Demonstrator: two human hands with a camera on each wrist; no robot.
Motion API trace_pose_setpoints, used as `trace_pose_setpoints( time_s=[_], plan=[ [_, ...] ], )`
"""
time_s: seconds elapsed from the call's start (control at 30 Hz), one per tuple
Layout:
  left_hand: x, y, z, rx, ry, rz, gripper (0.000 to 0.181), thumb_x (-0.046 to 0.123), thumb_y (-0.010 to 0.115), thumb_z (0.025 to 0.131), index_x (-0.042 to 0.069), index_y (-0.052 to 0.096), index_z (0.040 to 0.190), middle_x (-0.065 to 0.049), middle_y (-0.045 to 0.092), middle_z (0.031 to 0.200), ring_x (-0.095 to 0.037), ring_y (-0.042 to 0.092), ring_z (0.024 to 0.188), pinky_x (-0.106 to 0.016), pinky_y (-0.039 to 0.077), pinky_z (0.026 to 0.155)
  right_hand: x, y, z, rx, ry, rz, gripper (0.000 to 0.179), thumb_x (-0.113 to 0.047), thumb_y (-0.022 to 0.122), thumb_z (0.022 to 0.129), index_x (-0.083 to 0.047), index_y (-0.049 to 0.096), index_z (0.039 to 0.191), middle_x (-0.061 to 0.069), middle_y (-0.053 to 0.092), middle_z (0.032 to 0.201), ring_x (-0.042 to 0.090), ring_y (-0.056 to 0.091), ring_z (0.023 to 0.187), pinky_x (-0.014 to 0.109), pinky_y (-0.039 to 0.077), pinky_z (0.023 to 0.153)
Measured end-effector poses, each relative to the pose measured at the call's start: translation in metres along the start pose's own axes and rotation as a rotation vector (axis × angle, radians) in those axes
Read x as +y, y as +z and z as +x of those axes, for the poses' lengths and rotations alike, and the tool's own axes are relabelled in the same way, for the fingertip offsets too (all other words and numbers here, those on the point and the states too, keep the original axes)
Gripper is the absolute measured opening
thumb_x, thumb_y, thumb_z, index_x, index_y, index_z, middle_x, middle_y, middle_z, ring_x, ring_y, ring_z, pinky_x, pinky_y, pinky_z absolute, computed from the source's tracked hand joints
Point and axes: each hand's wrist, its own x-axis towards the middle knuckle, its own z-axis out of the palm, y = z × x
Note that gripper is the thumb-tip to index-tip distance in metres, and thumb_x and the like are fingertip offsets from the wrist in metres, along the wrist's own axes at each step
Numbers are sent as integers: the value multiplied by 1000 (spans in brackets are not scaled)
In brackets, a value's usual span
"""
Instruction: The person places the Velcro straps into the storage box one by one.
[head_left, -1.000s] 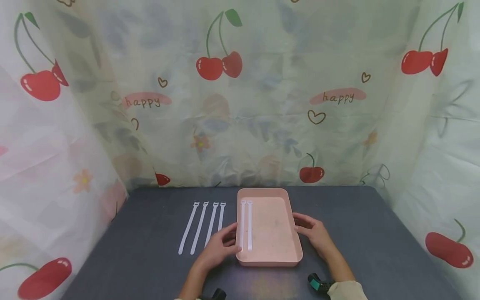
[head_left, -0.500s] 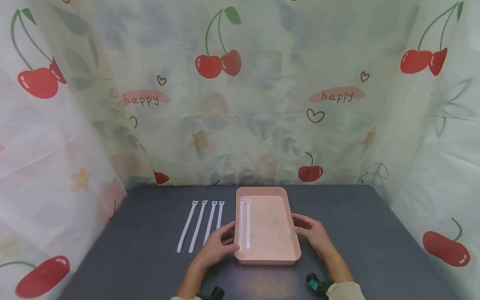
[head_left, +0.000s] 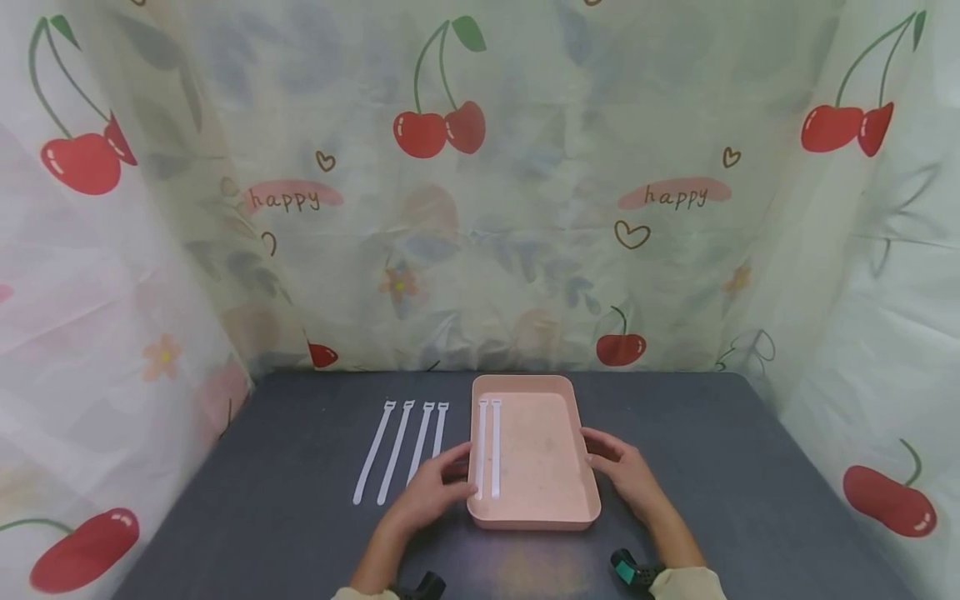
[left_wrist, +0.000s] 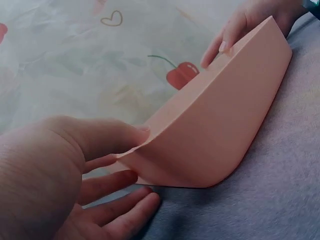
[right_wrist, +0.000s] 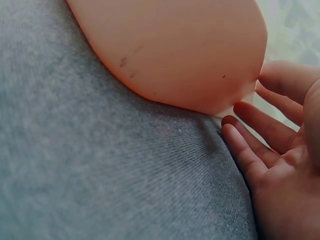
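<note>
Pink tray (head_left: 543, 454) stands flat on the dark grey table (head_left: 262, 483), between both hands. Left hand (head_left: 426, 498) pinches its left rim, thumb on top, fingers along the outer wall. Right hand (head_left: 630, 479) touches the right side, fingers parted; whether it pinches cannot be determined. Two white straps (head_left: 497, 450) lie inside, along the left wall. Four further straps (head_left: 396, 450) lie left of the tray, two partly hidden.

Left hand (head_left: 430, 493) faces right hand (head_left: 628, 473) (both turned inward).
</note>
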Motion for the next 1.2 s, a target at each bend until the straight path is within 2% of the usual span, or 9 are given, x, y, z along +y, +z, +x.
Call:
trace_pose_setpoints(
  time_s=[0.07,0.23,0.37,0.53,0.63,0.8,0.9,1.03,1.2],
  plan=[
    [3,-2,0,-22,-3,25,64,7,68,88,-5,39,145,-24,53,134,-37,56,116,-52,43,98,1,0,0,-5,-7,1,49,-16,67,92,-6,54,138,15,57,134,31,51,125,50,38,105],
    [12,-9,-1,-111,12,-2,66,4,65,90,-7,33,146,-27,44,142,-41,53,120,-51,44,98,3,-1,0,-13,-20,-6,49,-17,66,93,-7,53,139,14,56,135,30,51,125,50,38,105],
    [14,-14,0,-130,34,29,63,3,66,89,-7,37,144,-26,45,142,-41,56,116,-50,46,96,4,-2,0,-6,-25,-14,48,-18,66,93,-8,54,138,13,57,134,30,51,125,51,38,105],
    [13,-19,6,-74,36,172,53,5,66,89,0,49,139,-19,58,130,-28,64,102,-41,53,83,5,-2,-1,2,-32,-43,48,-19,66,93,-7,54,138,13,57,135,31,51,125,51,39,104],
    [13,-23,10,-14,51,274,47,4,64,88,3,56,135,-13,63,123,-21,65,94,-35,53,77,6,-2,-1,7,-39,-45,48,-19,66,93,-7,54,138,13,57,134,31,52,124,50,40,103],
    [11,-32,14,107,103,405,39,-2,62,86,5,64,124,-9,66,115,-22,64,90,-38,53,77,8,-1,2,-3,-60,-33,48,-19,66,93,-7,54,138,13,56,135,29,52,124,48,40,104],
    [6,-41,17,164,106,471,36,-2,64,85,5,66,120,-8,67,112,-24,63,92,-41,53,78,8,-1,2,0,-66,-26,48,-18,66,94,-6,53,139,14,56,135,30,52,125,49,40,104],
    [0,-56,20,228,43,559,34,1,67,85,5,68,119,-9,66,115,-28,60,104,-47,49,88,5,-1,0,-7,-51,-20,48,-13,64,94,-3,52,139,17,55,136,32,50,126,52,38,104],
    [-8,-79,20,266,-34,682,34,6,70,85,7,69,119,-14,61,124,-37,51,119,-56,38,100,-23,0,-15,-17,-45,-30,46,-11,63,95,0,51,138,20,55,135,34,50,125,52,38,104]
  ],
)
